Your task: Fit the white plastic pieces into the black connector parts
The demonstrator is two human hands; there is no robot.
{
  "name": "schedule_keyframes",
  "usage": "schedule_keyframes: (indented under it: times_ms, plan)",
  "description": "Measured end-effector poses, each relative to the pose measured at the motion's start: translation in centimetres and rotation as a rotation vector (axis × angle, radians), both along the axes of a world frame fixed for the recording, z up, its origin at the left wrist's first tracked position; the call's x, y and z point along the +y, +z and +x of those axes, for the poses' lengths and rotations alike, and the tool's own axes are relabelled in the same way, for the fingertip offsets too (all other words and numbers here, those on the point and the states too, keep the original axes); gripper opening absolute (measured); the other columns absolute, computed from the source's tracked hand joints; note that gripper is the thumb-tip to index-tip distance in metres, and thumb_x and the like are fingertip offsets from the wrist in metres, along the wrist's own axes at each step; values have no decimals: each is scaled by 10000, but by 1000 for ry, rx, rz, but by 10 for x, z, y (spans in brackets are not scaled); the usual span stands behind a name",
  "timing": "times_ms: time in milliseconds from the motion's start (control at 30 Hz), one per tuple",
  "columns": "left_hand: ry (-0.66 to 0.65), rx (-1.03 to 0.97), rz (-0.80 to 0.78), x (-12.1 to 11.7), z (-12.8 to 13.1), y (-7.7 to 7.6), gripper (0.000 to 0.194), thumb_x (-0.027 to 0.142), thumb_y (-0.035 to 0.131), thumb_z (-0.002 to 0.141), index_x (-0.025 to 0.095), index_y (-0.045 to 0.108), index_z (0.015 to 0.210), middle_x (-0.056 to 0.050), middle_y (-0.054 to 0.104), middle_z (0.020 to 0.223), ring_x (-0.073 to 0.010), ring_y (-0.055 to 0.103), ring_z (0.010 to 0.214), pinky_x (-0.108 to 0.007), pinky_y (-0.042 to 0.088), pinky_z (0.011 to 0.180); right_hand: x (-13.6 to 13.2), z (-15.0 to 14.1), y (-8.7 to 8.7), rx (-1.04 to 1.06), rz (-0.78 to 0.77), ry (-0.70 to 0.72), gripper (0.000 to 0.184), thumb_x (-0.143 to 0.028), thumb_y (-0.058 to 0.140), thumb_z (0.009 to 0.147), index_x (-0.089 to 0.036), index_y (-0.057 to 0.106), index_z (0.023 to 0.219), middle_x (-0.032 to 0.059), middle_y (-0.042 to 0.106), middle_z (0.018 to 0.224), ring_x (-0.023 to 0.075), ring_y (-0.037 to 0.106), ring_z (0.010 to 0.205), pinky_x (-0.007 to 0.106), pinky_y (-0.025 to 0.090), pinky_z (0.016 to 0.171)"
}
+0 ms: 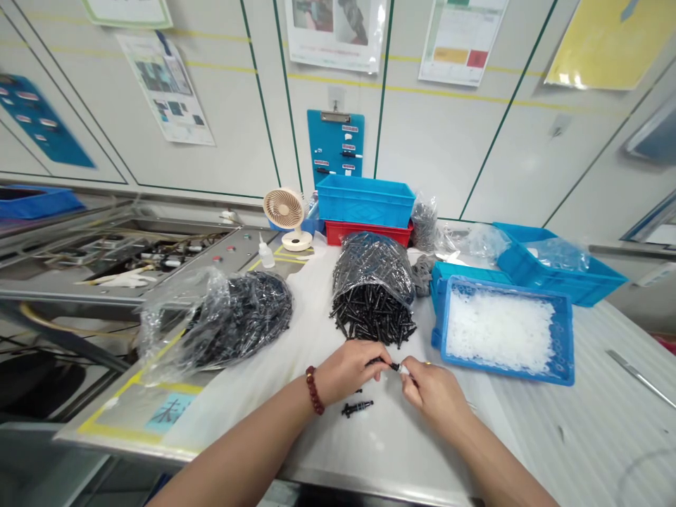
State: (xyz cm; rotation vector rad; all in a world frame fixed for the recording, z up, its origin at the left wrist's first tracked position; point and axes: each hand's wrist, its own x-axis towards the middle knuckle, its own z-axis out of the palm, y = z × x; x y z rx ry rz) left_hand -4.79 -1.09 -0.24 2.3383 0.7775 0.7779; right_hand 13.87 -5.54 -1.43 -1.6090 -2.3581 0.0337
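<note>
My left hand (355, 367), with a beaded bracelet at the wrist, is closed around a slim black part (389, 364). Opposite it, my right hand (427, 386) pinches a small white piece (404, 370) at the black part's right end. On the table just below lies another black part (358, 408) with pale bands. Behind my hands a clear bag (374, 260) spills many black pins (374, 313) toward me. To the right, a blue tray (565, 352) holds a heap of small white translucent pieces (496, 331).
A second clear bag of black parts (248, 317) lies at left. Behind are a fan (285, 211), a squeeze bottle (265, 253), a blue bin (364, 201) over a red bin (338, 234), and another blue bin (591, 282). A metal ruler-like strip (639, 377) lies far right.
</note>
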Motion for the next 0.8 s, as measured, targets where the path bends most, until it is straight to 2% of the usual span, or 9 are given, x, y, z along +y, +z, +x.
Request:
schedule_keyframes:
  times_ms: [133,367,467,600,800]
  plan:
    - [-29,75,23,-2,4,-3,93,195,501,858,156,584,844,23,603,614,-109,553,597,-191,409,641,-1,-2,-2,-50,-9,14,125,-190,426,782,-202,545,747,-11,562,545,136,502,487,246,170,479]
    - [-17,69,-22,-4,6,-2,55,177,533,845,147,578,840,27,611,602,-105,561,575,-182,409,623,-3,-3,2,18,-82,-11,185,-260,399,834,-204,537,724,-8,569,547,142,516,504,238,182,476]
    - [-26,41,10,-2,3,-3,109,217,506,867,147,587,888,20,613,614,-105,561,580,-188,418,645,-3,-2,5,89,-139,6,243,-297,352,872,-208,525,727,-10,569,561,140,514,518,228,206,480]
    - [-75,15,74,1,0,-5,205,255,433,905,147,605,938,4,609,616,-111,561,613,-196,431,684,-2,-1,8,155,-189,54,185,-221,347,847,-205,511,763,-3,575,622,138,516,568,215,248,510]
    - [-89,6,72,3,0,-5,246,278,411,915,144,618,918,-3,608,619,-109,551,607,-198,436,684,-2,-1,10,169,-241,78,164,-191,345,825,-202,497,762,6,558,634,142,498,584,212,259,520]
